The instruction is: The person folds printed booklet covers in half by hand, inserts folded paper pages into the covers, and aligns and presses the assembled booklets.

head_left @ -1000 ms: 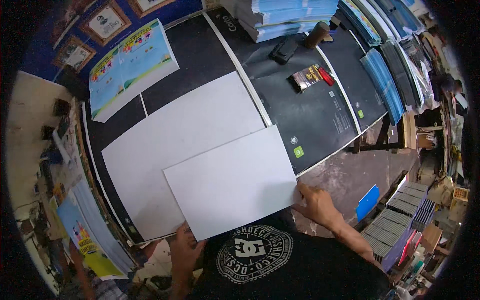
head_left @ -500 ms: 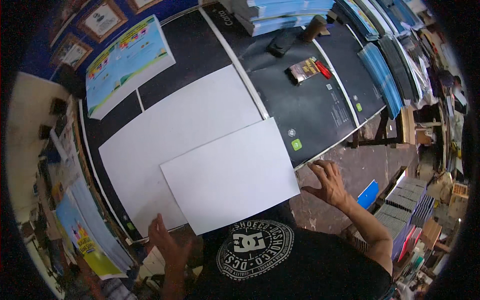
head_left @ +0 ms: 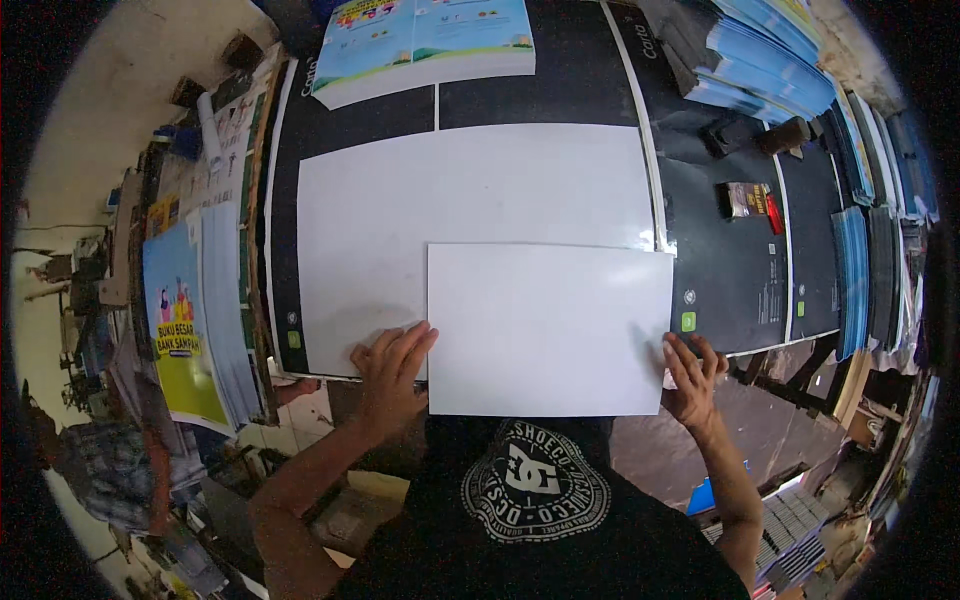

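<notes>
A smaller white rectangle of paper [head_left: 550, 330] lies squared to me over a larger white sheet [head_left: 470, 190], its near edge overhanging the table's front. Whether it is one sheet or a thin stack, I cannot tell. My left hand [head_left: 393, 375] has its fingers stretched out against the paper's left edge, partly over the large sheet. At the right edge, my right hand [head_left: 692, 380] touches the paper with spread fingers, its thumb lower down beside the corner. Neither hand shows anything wrapped in its fingers.
A thick stack of printed blue covers [head_left: 430, 40] stands at the back. On the right lie a small dark packet [head_left: 745, 200], a red lighter [head_left: 774, 214] and a dark block [head_left: 785, 135]. Blue stacks [head_left: 765, 65] rise beyond. A person [head_left: 120, 460] is at far left.
The view has turned, and the smaller paper now sits straight rather than tilted. Both hands have come to its side edges; before, they were apart from it.
</notes>
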